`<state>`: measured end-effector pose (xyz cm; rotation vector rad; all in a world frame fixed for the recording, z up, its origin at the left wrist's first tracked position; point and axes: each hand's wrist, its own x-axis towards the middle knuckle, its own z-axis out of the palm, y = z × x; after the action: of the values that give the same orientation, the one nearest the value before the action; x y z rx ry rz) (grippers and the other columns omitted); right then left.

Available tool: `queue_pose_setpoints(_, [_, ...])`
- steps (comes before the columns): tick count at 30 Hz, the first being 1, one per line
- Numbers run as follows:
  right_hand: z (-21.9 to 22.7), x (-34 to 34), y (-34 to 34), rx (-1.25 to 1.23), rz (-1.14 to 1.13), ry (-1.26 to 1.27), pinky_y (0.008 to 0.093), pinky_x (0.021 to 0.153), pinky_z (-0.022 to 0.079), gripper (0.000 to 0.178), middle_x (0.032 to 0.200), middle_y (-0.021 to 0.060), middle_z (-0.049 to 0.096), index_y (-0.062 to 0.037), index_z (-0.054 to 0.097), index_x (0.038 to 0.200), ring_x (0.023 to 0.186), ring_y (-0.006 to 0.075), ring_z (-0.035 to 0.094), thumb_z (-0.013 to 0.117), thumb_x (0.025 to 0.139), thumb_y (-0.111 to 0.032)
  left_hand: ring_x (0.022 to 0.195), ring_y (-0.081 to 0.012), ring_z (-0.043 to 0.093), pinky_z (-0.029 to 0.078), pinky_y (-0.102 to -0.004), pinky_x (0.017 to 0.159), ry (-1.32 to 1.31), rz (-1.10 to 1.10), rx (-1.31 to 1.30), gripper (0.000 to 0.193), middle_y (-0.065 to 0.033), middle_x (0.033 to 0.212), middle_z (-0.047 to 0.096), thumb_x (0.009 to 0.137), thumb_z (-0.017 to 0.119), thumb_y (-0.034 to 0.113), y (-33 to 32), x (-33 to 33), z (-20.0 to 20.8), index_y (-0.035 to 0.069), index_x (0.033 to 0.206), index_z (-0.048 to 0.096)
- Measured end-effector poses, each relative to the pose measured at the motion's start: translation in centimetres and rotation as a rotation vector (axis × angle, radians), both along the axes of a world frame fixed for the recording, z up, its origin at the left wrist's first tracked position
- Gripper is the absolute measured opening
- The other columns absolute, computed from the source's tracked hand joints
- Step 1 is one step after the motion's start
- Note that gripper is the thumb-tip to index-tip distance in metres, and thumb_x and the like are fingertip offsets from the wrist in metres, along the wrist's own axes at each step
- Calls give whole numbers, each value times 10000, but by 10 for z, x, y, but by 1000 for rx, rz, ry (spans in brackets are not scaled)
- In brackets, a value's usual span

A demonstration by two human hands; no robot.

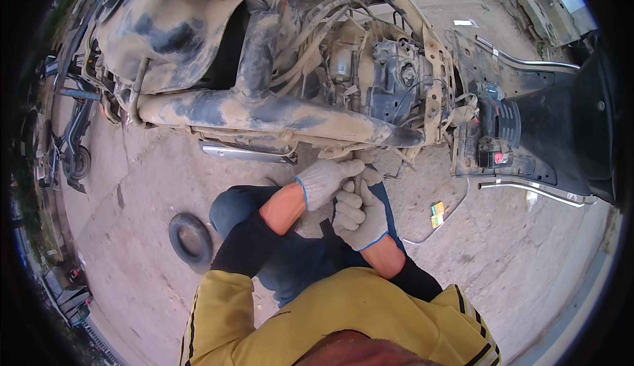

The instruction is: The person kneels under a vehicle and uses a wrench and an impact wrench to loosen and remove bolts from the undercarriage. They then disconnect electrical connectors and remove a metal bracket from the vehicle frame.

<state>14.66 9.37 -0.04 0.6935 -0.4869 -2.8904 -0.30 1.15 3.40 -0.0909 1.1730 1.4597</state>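
Observation:
Both my hands wear pale knitted work gloves with blue cuffs and meet just below the dusty frame tube (310, 116) of a partly stripped vehicle. My left hand (325, 182) reaches across to the right, its fingers bent over the top of a short, narrow brownish bar (357, 183). Just below and to the right, my right hand (360, 217) is closed, fingers curled in around the same spot. The gloves cover most of the bar, so its kind does not show. Beyond the tube sits the dirt-caked engine (398, 78) with hoses beside it.
A black tyre (191, 239) lies on the concrete at left. A bright metal strip (246, 152) is under the frame. On the right floor panel (528, 161) rests a cordless power tool (490, 109). A small yellow packet (437, 214) lies near a thin pale cable (456, 209).

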Motion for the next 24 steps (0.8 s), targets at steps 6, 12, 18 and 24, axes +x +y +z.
queue_pose_setpoints(6, [34,-14,-21,767,111,-473,257,532,387,309,871,2,600,-86,626,1125,646,115,537,548,1121,-386,760,-135,655,522,-288,686,502,-246,-330,182,-26,860,735,984,710,227,6,-4,-10,50,1021,729])
queue_pose_setpoints(12, [9,2,-8,196,-14,-107,245,493,278,359,786,-58,467,-71,629,1161,585,63,375,612,1077,-419,805,-146,666,536,-303,703,151,29,-103,270,-51,910,746,1024,676,258,7,0,9,36,1175,706])
queue_pose_setpoints(18, [37,-13,-7,449,40,-331,251,498,296,373,801,-42,504,-68,643,1200,595,69,395,583,1092,-420,821,-157,687,541,-302,723,332,-86,-148,280,-66,945,765,1019,677,269,-3,-3,-19,30,1157,726])
queue_pose_setpoints(24, [26,-7,-15,569,27,-361,252,504,300,339,809,-31,529,-75,639,1198,589,82,378,585,1094,-394,779,-148,696,543,-320,698,590,-251,-369,280,-69,889,773,940,748,304,9,-9,8,42,1032,780])
